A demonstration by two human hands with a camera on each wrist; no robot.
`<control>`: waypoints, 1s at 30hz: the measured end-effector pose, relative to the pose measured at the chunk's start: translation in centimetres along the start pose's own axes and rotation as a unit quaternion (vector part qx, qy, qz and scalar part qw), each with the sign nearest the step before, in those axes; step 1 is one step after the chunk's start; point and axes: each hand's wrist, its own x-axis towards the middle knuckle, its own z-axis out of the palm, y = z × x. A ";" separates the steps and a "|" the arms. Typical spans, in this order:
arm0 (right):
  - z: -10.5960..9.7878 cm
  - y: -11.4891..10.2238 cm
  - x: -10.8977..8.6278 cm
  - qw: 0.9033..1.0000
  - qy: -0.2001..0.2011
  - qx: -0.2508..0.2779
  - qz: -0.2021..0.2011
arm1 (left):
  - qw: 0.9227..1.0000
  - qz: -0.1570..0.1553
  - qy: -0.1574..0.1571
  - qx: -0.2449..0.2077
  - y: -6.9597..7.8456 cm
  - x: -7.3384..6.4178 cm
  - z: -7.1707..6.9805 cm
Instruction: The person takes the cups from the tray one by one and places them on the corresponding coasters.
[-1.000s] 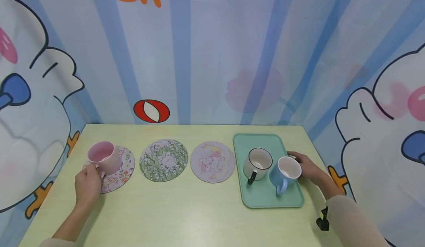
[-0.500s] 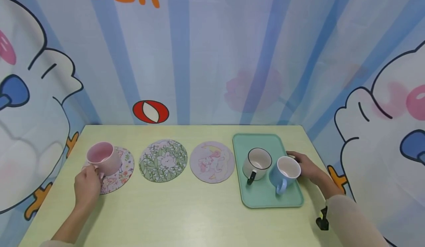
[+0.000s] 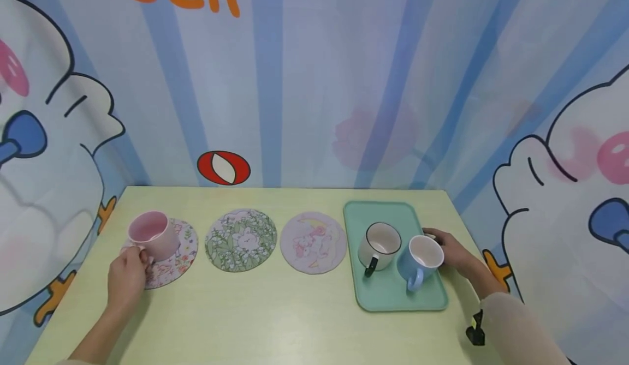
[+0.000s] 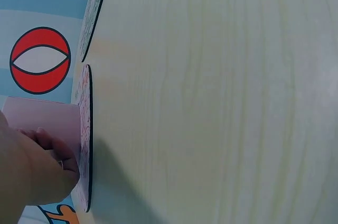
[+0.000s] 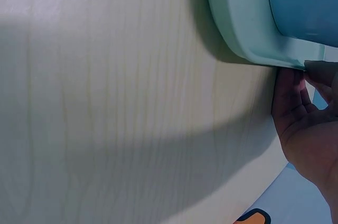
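At the left of the table, a pink mug [image 3: 164,243] stands upright on a round flowered mat [image 3: 188,239]. My left hand [image 3: 126,279] holds its handle, with fingers curled at the near side; the left wrist view shows the mug's base against the mat [image 4: 85,129]. On the right, my right hand [image 3: 454,253] grips the right edge of a green tray [image 3: 385,299]. In the right wrist view, its thumb lies at the rim and its fingers are under it. The tray bears a white mug [image 3: 369,251] with black rim and handle, and a blue mug [image 3: 409,264] close to that hand.
Between the pink mug and the tray lie a green leafy round mat [image 3: 241,240] and a pale pink round mat [image 3: 313,243]. Behind the pale wooden table [image 3: 236,321] hangs a striped blue curtain [image 3: 304,81] with cartoon figures.
The head view has shifted slightly. Both hands keep their places, the left at the pink mug's handle and the right at the tray's edge.
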 end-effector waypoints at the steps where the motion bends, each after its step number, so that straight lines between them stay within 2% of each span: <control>1: 0.1 0.1 0.0 1.000 0.000 0.001 -0.001 | 1.000 0.000 -0.002 0.004 0.0 0.0 -0.1; 5: 0.3 0.3 -0.1 1.000 0.001 0.006 -0.008 | 1.000 -0.001 -0.006 0.018 0.1 -0.1 -0.3; 11: 0.4 0.3 0.0 1.000 0.007 0.006 -0.017 | 0.999 0.011 0.010 0.048 0.1 0.0 -0.7; 16: 0.3 0.1 0.1 1.000 0.006 0.000 -0.015 | 0.998 0.017 0.020 0.055 0.2 0.2 -0.9; 25: 0.2 0.2 0.3 1.000 0.009 -0.001 -0.007 | 0.998 0.026 0.045 0.027 0.8 0.5 -1.5; 30: 0.3 0.5 0.3 1.000 0.009 -0.004 -0.006 | 0.996 0.070 0.055 -0.004 1.7 0.6 -2.0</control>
